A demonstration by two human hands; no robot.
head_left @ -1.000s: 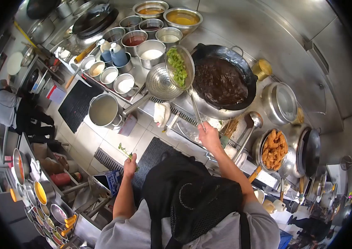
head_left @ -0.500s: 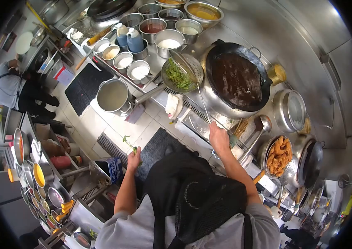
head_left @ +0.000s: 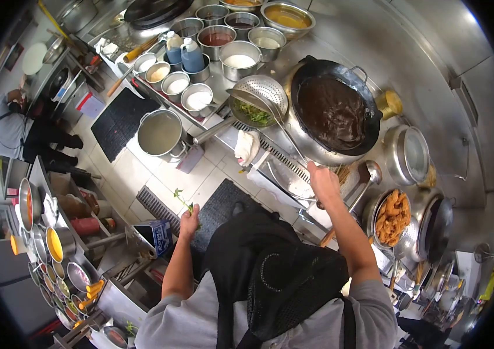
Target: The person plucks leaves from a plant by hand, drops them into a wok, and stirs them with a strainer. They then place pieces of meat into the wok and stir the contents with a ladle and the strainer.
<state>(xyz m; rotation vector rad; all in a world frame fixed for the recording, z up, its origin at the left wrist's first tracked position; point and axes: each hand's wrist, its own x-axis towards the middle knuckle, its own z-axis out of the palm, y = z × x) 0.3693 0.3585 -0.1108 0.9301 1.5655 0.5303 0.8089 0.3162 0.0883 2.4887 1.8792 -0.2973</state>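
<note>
My left hand (head_left: 188, 222) is closed around a small leafy green sprig (head_left: 179, 195), held above the floor mat. My right hand (head_left: 324, 182) grips the handle of a long metal wok ladle (head_left: 285, 135). The ladle's head lies over a perforated strainer (head_left: 269, 88) and covers part of the chopped greens (head_left: 254, 114) inside. Right of the strainer sits a black wok (head_left: 303, 72) with dark brown liquid (head_left: 331, 110), its surface rippled near the lower right.
Metal pots of sauces and white powders (head_left: 239, 61) line the counter beyond the strainer. A bowl of fried pieces (head_left: 392, 218) stands at right, near another ladle (head_left: 373, 173). A large pot (head_left: 160, 134) is at left. A person (head_left: 11, 125) bends over at far left.
My right hand has shifted slightly right and toward me. The ladle head has turned and now hides more of the greens. My left hand has barely moved.
</note>
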